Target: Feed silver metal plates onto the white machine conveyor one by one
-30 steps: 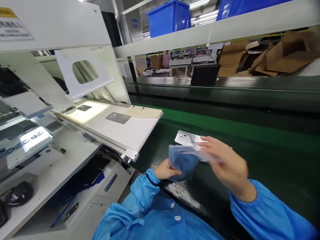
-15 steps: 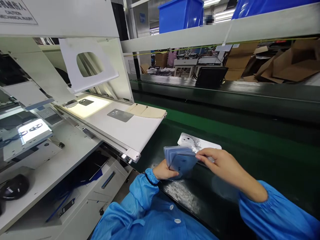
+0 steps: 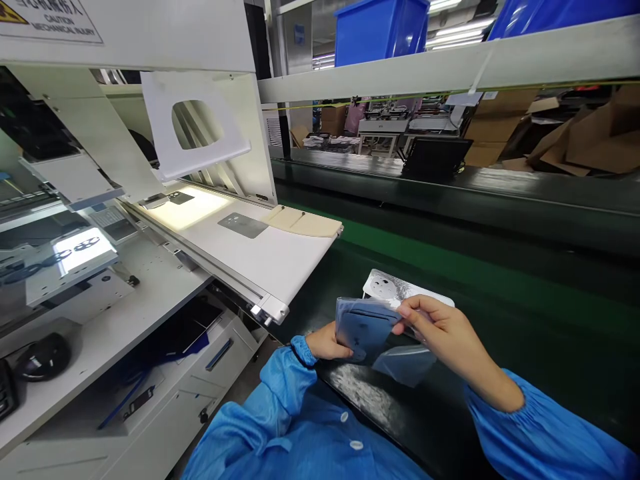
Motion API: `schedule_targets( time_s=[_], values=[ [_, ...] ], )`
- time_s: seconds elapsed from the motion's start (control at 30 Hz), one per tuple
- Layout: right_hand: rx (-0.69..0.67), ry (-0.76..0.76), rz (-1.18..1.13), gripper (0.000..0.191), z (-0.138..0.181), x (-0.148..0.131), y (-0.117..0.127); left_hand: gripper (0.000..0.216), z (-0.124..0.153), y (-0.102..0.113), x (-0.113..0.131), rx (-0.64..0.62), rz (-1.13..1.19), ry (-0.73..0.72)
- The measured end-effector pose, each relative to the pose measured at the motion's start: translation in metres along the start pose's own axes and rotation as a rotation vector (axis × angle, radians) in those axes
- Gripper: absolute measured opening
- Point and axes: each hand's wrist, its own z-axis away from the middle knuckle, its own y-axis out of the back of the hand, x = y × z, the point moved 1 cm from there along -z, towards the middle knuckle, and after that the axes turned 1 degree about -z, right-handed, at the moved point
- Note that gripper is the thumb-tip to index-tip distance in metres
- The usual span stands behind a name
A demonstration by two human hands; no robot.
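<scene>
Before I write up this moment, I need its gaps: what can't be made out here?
In the head view:
Left hand: most fingers hidden behind bluish sheets.
Number of bluish sheets: edges overlap, too fine to count.
White panel: near side covered by bluish sheets and right hand.
Rightmost blue bin: cut off by top edge.

Sheet stack [image 3: 369, 328] — glossy plastic; jacket [image 3: 300, 437] — satiny cloth.

Bluish sheets [image 3: 367, 328], white plate [image 3: 397, 288] (mottled grey)
</scene>
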Motion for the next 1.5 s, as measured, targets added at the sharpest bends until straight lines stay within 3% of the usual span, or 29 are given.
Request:
schedule_targets(
  time_s=[0.1, 0.27, 0.43, 0.53, 0.83, 0.97, 1.1, 1.23, 1.33, 1.4, 1.5],
  values=[
    [-0.017, 0.032, -0.064, 0.041, -0.001, -0.002, 0.002, 0.042, 0.000, 0.000, 0.001, 0.018, 0.022, -0.022],
    [0.194, 0.232, 0.057, 0.031, 0.003, -0.015, 0.012, 0.040, 0.001, 0.001, 0.001, 0.044, 0.077, -0.029],
    [0.224, 0.289, 0.137, 0.027, 0.007, -0.019, 0.013, 0.036, 0.001, 0.001, 0.002, 0.074, 0.119, -0.024],
    [0.256, 0.251, 0.097, 0.029, 0.007, -0.012, 0.012, 0.040, 0.003, -0.001, 0.001, 0.129, 0.205, -0.011],
    [0.595, 0.045, -0.420, 0.035, 0.025, 0.034, 0.015, 0.050, 0.009, -0.009, -0.009, 0.344, 0.484, 0.013],
    [0.507, -0.054, -0.253, 0.042, 0.031, 0.046, 0.031, 0.056, 0.006, -0.011, -0.009, 0.365, 0.562, -0.015],
    [0.436, 0.071, 0.084, 0.042, 0.023, 0.034, 0.044, 0.056, 0.005, -0.009, -0.005, 0.294, 0.526, -0.006],
    [0.068, 0.289, 0.286, 0.030, 0.002, 0.003, 0.041, 0.045, 0.005, -0.007, 0.003, 0.179, 0.353, 0.027],
    [-0.181, 0.314, 0.297, 0.033, -0.010, -0.012, 0.037, 0.044, 0.008, -0.006, 0.009, 0.149, 0.276, 0.029],
    [-0.144, 0.259, 0.307, 0.036, -0.013, -0.011, 0.037, 0.045, 0.009, -0.006, 0.010, 0.174, 0.296, 0.032],
    [0.082, 0.201, 0.324, 0.036, -0.009, 0.001, 0.041, 0.052, 0.010, -0.006, 0.009, 0.232, 0.395, 0.047]
  ],
)
